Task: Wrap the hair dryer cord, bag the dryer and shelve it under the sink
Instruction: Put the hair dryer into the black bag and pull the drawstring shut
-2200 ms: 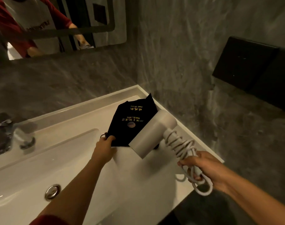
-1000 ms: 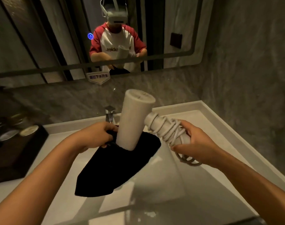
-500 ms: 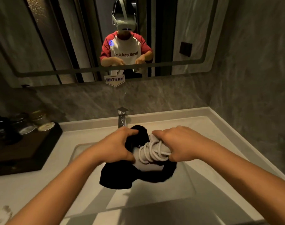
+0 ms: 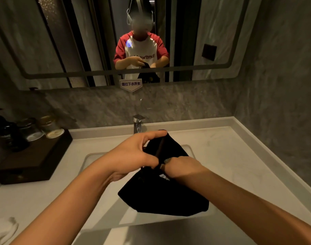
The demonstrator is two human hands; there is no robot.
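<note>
At the lower centre of the frame we see the black bag hanging over the sink basin, bulging at the bottom. The dryer itself is out of sight, and we judge it is inside. The bag's long axis runs from its mouth at frame centre down toward us, so the load hangs below both hands. Our left hand pinches the mouth's upper edge between thumb and fingers, the rest of the hand loosely open. Our right hand is closed at the mouth's lower side (its fingertips are hidden, so exactly what it grips we cannot tell). Both hands are equally near.

Beyond the bag stands the faucet, just behind it. A dark tray with jars sits at left, well apart. The mirror fills the top. The shelf under the sink is not visible.
</note>
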